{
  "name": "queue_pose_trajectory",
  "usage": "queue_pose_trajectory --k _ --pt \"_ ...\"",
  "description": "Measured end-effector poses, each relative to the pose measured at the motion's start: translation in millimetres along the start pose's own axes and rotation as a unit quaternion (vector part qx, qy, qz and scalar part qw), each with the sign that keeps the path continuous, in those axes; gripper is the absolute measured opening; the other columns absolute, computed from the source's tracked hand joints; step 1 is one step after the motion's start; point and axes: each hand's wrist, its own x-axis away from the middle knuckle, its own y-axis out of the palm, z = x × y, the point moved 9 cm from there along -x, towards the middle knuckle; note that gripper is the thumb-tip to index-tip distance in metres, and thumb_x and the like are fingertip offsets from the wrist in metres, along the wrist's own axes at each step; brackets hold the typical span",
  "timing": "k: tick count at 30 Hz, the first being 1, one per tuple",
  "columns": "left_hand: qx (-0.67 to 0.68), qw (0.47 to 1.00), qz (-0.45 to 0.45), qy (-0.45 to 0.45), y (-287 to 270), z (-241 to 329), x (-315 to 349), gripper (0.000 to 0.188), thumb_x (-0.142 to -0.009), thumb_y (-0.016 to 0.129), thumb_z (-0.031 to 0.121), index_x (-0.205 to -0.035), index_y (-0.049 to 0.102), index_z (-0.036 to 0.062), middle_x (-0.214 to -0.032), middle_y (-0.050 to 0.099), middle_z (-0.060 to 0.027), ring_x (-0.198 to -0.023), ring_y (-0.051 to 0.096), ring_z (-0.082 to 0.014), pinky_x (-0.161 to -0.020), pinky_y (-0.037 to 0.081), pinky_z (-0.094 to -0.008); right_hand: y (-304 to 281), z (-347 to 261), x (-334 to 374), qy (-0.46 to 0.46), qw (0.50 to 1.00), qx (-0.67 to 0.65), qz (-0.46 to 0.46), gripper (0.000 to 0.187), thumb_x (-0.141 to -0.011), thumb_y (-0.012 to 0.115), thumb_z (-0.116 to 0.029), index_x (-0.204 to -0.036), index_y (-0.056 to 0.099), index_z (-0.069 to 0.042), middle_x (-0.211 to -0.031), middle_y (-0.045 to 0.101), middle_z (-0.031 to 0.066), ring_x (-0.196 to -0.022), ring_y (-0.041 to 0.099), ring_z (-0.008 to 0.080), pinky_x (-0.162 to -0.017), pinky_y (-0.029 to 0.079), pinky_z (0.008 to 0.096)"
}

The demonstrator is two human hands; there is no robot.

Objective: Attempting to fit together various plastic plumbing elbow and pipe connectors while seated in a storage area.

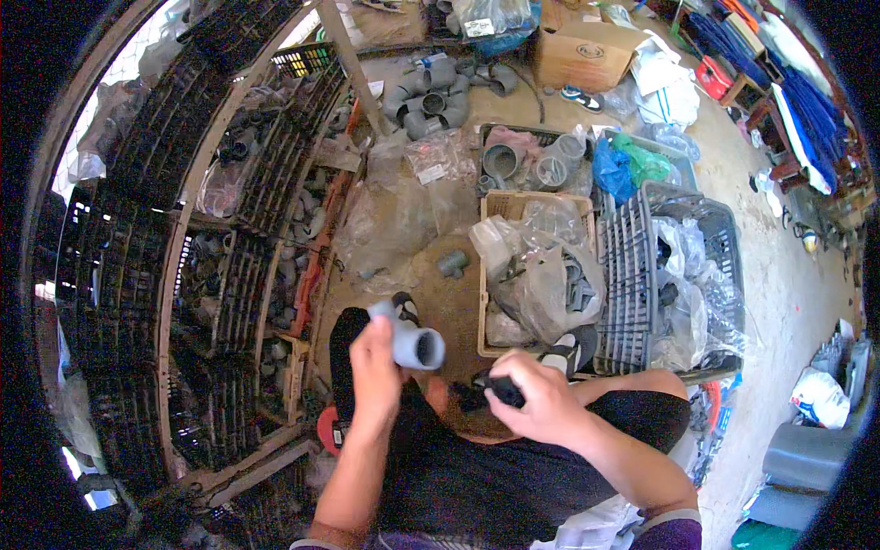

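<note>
My left hand [373, 367] is closed around a grey plastic pipe fitting [419, 346], a tee by its shape, with one round opening facing right. The fitting is slightly smeared by motion. To its right, my right hand [543, 401] grips a small black object [505, 390]. The fingers cover most of that object, so its kind does not show. Both hands are above my lap, a short gap apart. Beyond them another grey pipe tee [451, 264] lies on the floor.
A beige crate [483, 307] with plastic bags stands ahead, beside dark grey crates [627, 289]. Farther off are large grey pipe fittings [431, 103] and a cardboard box [587, 53]. Racked black crates [240, 293] line the left. A grey roll [807, 456] lies at right.
</note>
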Motion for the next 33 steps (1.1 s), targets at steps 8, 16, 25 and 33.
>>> queue_pose_trajectory --k 8,16,25,33 --pt "0.130 0.987 -0.089 -0.031 14 -7 5 0.063 -0.090 0.044 0.061 -0.088 0.059 -0.0006 -0.073 0.058 -0.0045 -0.066 0.055 -0.0128 -0.062 0.044 -0.0266 -29 13 -12 0.095 0.991 -0.054 0.078 0.031 -0.075 0.071 -0.004 -0.100 0.054 -0.002 -0.083 0.061 0.0112 -0.076 0.063 0.0203 -0.070 0.050 0.0312" --pt "0.166 0.978 -0.112 -0.063 24 -6 9 0.066 -0.089 0.042 0.064 -0.088 0.058 0.0001 -0.073 0.058 -0.0046 -0.064 0.055 -0.0128 -0.060 0.044 -0.0261 -26 19 -12 0.098 0.988 -0.085 0.079 0.031 -0.074 0.070 -0.002 -0.100 0.054 -0.002 -0.083 0.061 0.0104 -0.076 0.062 0.0168 -0.070 0.049 0.0298" --pt "0.096 0.985 -0.138 0.039 25 6 11 0.053 -0.094 0.043 0.054 -0.092 0.057 0.0030 -0.080 0.057 -0.0023 -0.072 0.053 -0.0103 -0.067 0.042 -0.0253 -34 -36 -10 -0.112 0.988 -0.061 0.082 0.030 -0.069 0.073 -0.001 -0.097 0.061 0.000 -0.080 0.061 0.0137 -0.067 0.061 0.0258 -0.060 0.049 0.0329" --pt "0.053 0.980 -0.160 0.104 40 15 17 0.043 -0.096 0.048 0.044 -0.103 0.056 0.0024 -0.084 0.055 0.0006 -0.077 0.049 -0.0074 -0.069 0.040 -0.0239 -5 -49 -4 -0.195 0.971 0.133 0.026 0.024 -0.071 0.076 -0.020 -0.092 0.066 -0.016 -0.072 0.050 0.0010 -0.050 0.055 0.0173 -0.046 0.047 0.0303"
